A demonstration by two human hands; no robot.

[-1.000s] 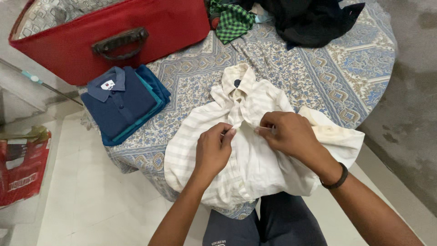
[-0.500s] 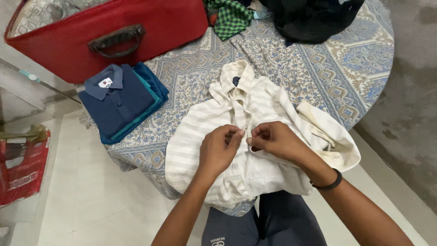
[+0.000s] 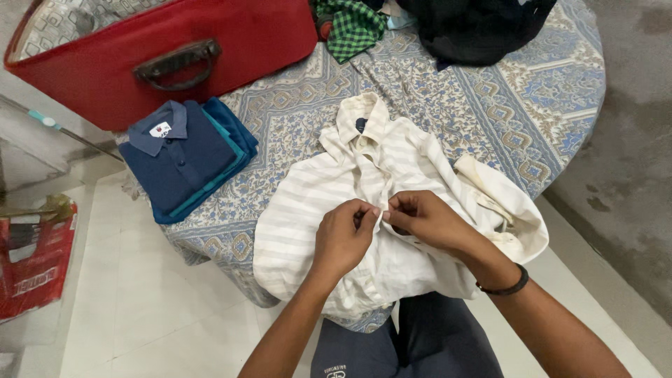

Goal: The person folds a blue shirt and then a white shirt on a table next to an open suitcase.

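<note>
a cream striped cotton shirt [image 3: 329, 196] lies front up on the round table's blue and tan patterned cloth [image 3: 490, 105], its collar pointing away from the person and its hem hanging over the near edge. the left hand [image 3: 343, 238] and the right hand [image 3: 427, 220] meet at the middle of the front placket, each pinching an edge of the cloth between thumb and fingertips, fingers curled shut on the fabric. judging by how things lie, the shirt is being buttoned before folding: the upper front near the collar looks drawn together, while the lower front looks loose and bunched and the right sleeve is crumpled at the side. a folded navy polo shirt [image 3: 182, 157] on a small stack sits to the left, already done. an open red suitcase [image 3: 210, 42] stands beyond it. a green checked garment [image 3: 353, 28] and a dark heap of clothing [image 3: 476, 28] wait at the far edge, unfolded. the button itself is hidden behind the fingers, so i cannot tell whether it is through its hole. the suitcase and the heap are cut off by the frame.
</note>
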